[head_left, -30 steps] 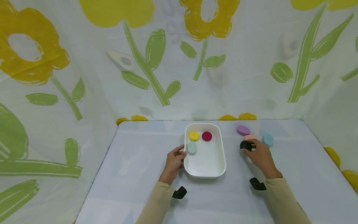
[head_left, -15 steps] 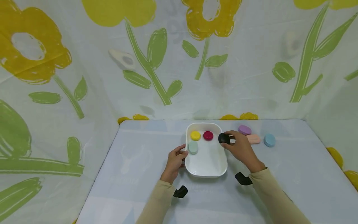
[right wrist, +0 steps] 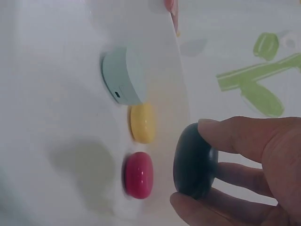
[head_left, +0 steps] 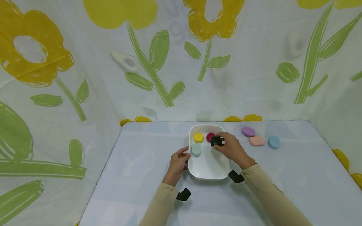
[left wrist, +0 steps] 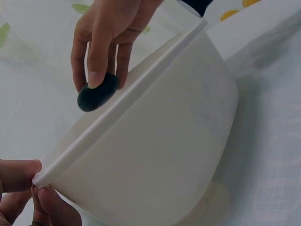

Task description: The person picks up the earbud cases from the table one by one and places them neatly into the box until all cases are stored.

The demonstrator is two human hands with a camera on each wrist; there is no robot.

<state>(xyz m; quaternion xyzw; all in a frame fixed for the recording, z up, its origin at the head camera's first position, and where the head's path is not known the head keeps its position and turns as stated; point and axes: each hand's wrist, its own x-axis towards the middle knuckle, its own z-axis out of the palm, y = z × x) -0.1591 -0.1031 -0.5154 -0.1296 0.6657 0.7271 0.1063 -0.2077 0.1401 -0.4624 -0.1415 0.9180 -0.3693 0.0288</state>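
My right hand (head_left: 232, 148) pinches a black, rounded earbud case (head_left: 216, 141) between thumb and fingers, held above the inside of a white tub (head_left: 209, 178). In the right wrist view the black case (right wrist: 194, 162) hangs apart from the others. Inside the tub lie a yellow case (head_left: 198, 137), a dark red case (head_left: 210, 137) partly hidden by my right hand, and a mint green case (head_left: 196, 149); a small port shows on the mint one. With thumb and fingers, my left hand (head_left: 177, 163) grips the tub's left rim.
Right of the tub, a purple case (head_left: 248, 131), a pink case (head_left: 257, 141) and a light blue case (head_left: 274, 142) lie on the pale table (head_left: 141, 160). A flower-printed cloth (head_left: 243, 91) rises behind the table's far edge.
My right hand has lifted the black case away from the loose cases and carried it left, over the tub. The left hand keeps its grip on the rim.
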